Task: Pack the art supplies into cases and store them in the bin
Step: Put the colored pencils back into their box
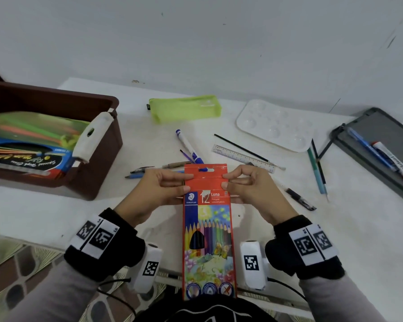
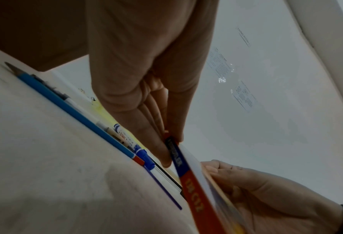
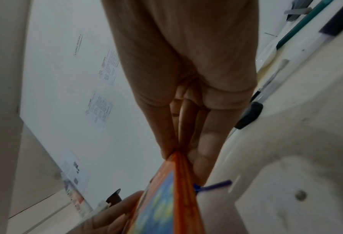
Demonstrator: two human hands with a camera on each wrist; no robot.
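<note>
Now both thumbs and fingertips pinch the top flap of the coloured-pencil box (image 1: pixel 207 231), left hand (image 1: pixel 158 191) and right hand (image 1: pixel 254 189) at its upper corners, above the table (image 1: pixel 254 228) edge. A badly tucked flap could spill pencils short of the brown bin (image 1: pixel 63 145).

Head view downward over table (image 1: pixel 265 228), wrist views upward, close, sharing box (image 1: pixel 207 228)
</note>
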